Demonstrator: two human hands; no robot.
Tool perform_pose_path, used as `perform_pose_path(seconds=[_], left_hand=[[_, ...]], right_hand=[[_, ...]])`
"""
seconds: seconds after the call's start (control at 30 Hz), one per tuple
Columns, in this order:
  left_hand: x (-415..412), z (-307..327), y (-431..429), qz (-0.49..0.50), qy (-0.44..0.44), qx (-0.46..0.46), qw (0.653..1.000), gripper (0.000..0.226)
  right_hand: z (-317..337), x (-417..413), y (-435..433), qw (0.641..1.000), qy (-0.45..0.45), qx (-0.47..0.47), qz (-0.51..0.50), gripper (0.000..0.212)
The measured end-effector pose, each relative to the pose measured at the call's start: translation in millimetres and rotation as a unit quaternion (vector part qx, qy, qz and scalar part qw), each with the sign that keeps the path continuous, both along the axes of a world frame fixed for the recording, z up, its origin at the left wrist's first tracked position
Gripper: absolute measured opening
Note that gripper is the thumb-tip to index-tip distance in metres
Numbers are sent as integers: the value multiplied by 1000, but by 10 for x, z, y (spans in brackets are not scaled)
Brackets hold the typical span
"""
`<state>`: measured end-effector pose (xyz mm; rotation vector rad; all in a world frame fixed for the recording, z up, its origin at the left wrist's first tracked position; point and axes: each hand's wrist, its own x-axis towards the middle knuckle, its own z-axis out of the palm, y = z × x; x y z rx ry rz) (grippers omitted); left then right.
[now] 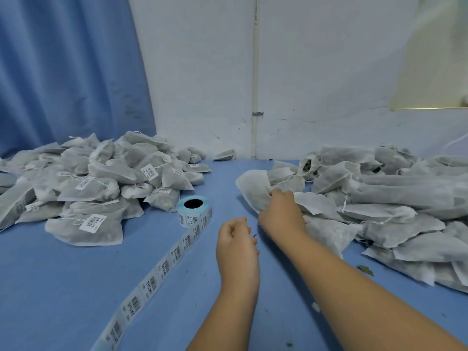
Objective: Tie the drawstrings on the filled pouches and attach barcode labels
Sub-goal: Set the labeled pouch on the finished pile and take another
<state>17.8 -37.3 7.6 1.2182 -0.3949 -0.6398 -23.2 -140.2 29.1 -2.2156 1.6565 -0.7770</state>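
"Locating the pouch [253, 188] first," says the student. "Where does it lie from the right hand [281, 209]?"

"At about 10 o'clock, and touching it. The right hand's fingers are curled round the pouch's near edge, at the 9 o'clock fringe of the unlabelled pile [379, 198]. The pouch's free end points away toward the wall."

"And its long axis?"

"Roughly 11 to 5 o'clock, so far as the crumpled fabric allows a reading. The gripped end is covered by the fingers. Its drawstring cannot be made out."

"What of the left hand [236, 239]?"

"It lies at 7 o'clock from the right hand, near but apart, above the bench [50, 274]. Its fingers are loosely curled and nothing shows in them. It is the free hand and, of the two, the nearer to the label roll [193, 211], which stands at 10 o'clock from it. The strip of labels [152, 282] trails from the roll toward 7 o'clock."

"So the coming move?"

"Probably a draw of the pouch toward 7 o'clock, into the gap between the hands, where the left can find the string. Finished pouches sit in the labelled pile [88, 186], far off at 9 o'clock."
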Motion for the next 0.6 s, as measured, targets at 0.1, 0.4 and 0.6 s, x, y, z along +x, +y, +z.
perform_pose_path(seconds=[0.1,0.4,0.6], left_hand=[[5,18,25,0,-45,14,999,18],[-175,229,259,-99,-85,-76,989,37],[-412,254,350,-140,-126,-41,981,20]], right_hand=[[3,-118,237,997,-58,-30,32,38],[-104,-735,884,976,-157,-83,123,36],[-115,-1156,1179,971,-153,-49,177,39]])
